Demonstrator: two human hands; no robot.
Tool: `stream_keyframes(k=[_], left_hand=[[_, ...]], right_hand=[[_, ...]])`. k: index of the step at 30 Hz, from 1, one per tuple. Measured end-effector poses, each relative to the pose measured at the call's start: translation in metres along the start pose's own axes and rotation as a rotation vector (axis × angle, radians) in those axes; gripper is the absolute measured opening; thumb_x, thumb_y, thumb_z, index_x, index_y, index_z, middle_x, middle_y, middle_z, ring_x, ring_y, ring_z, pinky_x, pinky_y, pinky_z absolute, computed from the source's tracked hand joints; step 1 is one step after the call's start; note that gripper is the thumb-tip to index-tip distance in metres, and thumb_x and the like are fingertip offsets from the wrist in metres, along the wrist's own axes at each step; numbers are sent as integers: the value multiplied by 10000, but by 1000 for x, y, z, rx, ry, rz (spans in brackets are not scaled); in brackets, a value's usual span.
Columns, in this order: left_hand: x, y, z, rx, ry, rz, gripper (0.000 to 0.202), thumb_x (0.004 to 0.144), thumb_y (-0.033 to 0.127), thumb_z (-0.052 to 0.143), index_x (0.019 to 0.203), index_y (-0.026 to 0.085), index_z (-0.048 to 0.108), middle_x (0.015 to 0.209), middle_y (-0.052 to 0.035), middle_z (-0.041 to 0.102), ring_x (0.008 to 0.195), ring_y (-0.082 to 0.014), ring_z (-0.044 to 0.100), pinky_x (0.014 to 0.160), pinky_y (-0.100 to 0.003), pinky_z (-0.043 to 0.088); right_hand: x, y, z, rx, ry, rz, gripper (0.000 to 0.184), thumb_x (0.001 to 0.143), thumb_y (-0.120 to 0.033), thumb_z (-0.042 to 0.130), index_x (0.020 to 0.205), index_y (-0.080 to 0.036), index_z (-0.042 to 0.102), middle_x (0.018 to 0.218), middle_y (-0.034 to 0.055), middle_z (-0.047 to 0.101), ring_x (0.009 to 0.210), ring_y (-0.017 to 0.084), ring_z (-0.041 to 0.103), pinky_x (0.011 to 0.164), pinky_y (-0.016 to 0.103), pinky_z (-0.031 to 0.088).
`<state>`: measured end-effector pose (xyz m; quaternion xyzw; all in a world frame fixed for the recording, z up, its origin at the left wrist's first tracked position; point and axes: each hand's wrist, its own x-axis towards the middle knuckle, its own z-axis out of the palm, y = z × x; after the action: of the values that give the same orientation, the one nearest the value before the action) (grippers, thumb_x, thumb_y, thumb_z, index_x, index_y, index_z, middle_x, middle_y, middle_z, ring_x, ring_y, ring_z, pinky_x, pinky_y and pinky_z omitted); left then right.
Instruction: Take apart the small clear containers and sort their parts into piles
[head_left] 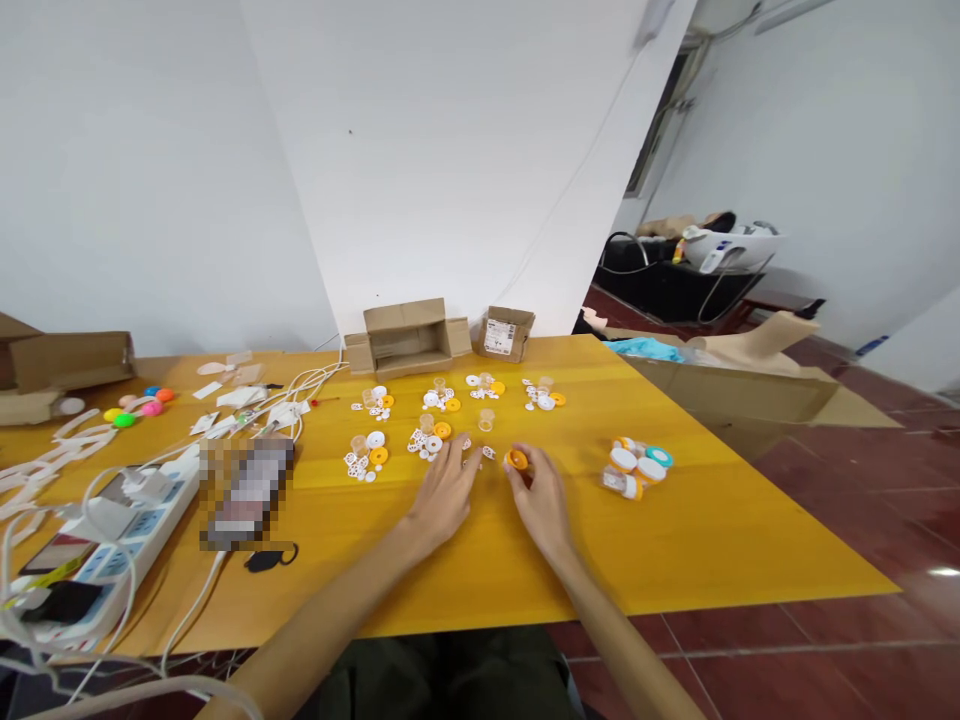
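The bench [750, 540] carries a carton [403, 316] near its far edge, its mouth facing the person. Just right of the carton stands a small box [506, 340] with a label. Well to the left of the carton and nearer the person lies a power strip [142, 535], plugs and cables crowding it. Both hands are well in front of the carton: the left hand [442, 490] almost straight ahead of it, the right hand [541, 490] farther right. The left hand is spread low with fingers slightly bent; whether it grips anything, I cannot tell. The right hand is curled, thumb and fingers closed around an orange cap [517, 459], which sits in front of the carton and to its right. In front of the carton and to its left lies a phone [251, 490], its screen pixelated. Far to the carton's right and nearer the person, several jars [650, 468] are grouped, one with a teal lid. In front of the carton and slightly right is a clear cup [487, 420]. Coloured balls [139, 408] lie to the carton's left. Small white pieces [489, 453] lie in front of the carton, by the left hand's fingertips.
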<state>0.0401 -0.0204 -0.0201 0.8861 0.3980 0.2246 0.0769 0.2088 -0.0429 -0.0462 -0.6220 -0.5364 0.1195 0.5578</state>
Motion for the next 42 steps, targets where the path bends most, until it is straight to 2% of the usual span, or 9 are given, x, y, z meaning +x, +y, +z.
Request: stream_keyframes(k=[2, 5, 10, 15, 19, 25, 32, 37, 42], left_hand=[[2, -2, 0, -1, -18, -38, 812, 697, -115, 397, 1413, 267, 428, 1461, -116, 433, 1392, -282, 425, 1131, -509, 425], [9, -2, 2, 12, -28, -85, 801, 673, -113, 429, 1386, 251, 472, 1452, -120, 444, 1386, -305, 428, 1134, -532, 417], [17, 5, 6, 109, -63, -74, 704, 779, -60, 437, 1406, 259, 470, 1446, -132, 488, 1361, -303, 463, 1119, -519, 434], [23, 9, 10, 209, -77, -20, 532, 877, 0, 422, 1357, 215, 501, 1442, -164, 494, 1352, -289, 483, 1050, -438, 502], [31, 7, 14, 248, -93, 12, 430, 913, 39, 414, 1303, 193, 510, 1376, -160, 538, 1286, -269, 541, 984, -400, 547], [47, 3, 18, 200, -56, -17, 395, 904, 37, 437, 1237, 210, 559, 1288, -137, 600, 1221, -275, 580, 956, -416, 564], [55, -1, 21, 95, 1, -61, 464, 879, 11, 443, 1263, 243, 559, 1304, -109, 588, 1217, -264, 571, 985, -423, 547], [42, 0, 19, 75, 64, -55, 710, 789, -73, 450, 1400, 288, 438, 1390, -95, 509, 1274, -271, 529, 1032, -460, 524], [37, 4, 17, 59, 4, -97, 680, 775, -80, 456, 1356, 272, 474, 1295, -102, 555, 1212, -276, 572, 974, -451, 563]], right_hand=[[0, 0, 0, -2, -3, -8, 286, 829, -412, 516, 1006, -222, 634, 1022, 118, 708, 986, 306, 641, 888, 487, 521], [0, -1, 1, -8, -5, -10, 288, 834, -417, 509, 1006, -223, 636, 1018, 118, 707, 986, 304, 639, 885, 482, 521], [-1, -3, 1, -25, -3, -12, 304, 847, -440, 489, 995, -219, 635, 1002, 121, 709, 965, 303, 640, 864, 475, 526], [0, -3, 1, -33, -14, -25, 326, 864, -482, 482, 981, -225, 645, 985, 114, 711, 955, 293, 639, 858, 455, 525], [-1, -2, 0, -44, -15, -31, 326, 865, -471, 475, 982, -220, 646, 982, 110, 714, 950, 287, 639, 861, 452, 524], [-1, -1, 1, -44, -15, -39, 295, 866, -424, 476, 995, -223, 649, 988, 106, 716, 958, 288, 643, 872, 458, 524], [0, 1, 0, -35, -29, -26, 269, 846, -398, 508, 996, -224, 647, 996, 113, 717, 960, 306, 644, 883, 492, 526], [-1, 0, 1, -24, -32, -16, 271, 841, -396, 500, 1002, -229, 641, 1002, 103, 712, 976, 300, 642, 891, 485, 522], [-1, 0, 0, -27, -40, -20, 269, 823, -378, 515, 1001, -223, 644, 1004, 108, 715, 988, 303, 644, 905, 492, 519]])
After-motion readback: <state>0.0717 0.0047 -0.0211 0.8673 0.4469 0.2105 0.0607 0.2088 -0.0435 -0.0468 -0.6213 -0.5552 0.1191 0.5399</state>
